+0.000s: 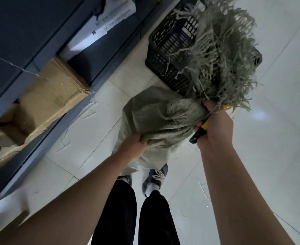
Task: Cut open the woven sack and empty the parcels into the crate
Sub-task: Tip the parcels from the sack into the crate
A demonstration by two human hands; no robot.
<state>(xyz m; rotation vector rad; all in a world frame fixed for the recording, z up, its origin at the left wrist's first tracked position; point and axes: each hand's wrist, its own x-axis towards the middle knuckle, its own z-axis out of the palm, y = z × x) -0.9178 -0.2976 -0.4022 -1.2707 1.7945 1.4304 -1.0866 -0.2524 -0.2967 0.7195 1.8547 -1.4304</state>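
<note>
you're fisting the sack (pixel 156 114) w/ left hand (pixel 134 145), right hand (pixel 214 124) wrapped round yellow-handled cutter (pixel 201 129) at the tied neck; be slicing away from fingers.

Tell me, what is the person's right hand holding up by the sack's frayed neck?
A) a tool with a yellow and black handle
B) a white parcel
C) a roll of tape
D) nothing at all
A: the right hand is closed around a yellow and black handle pressed against the gathered neck of the woven sack, whose body the left hand grips.
</note>
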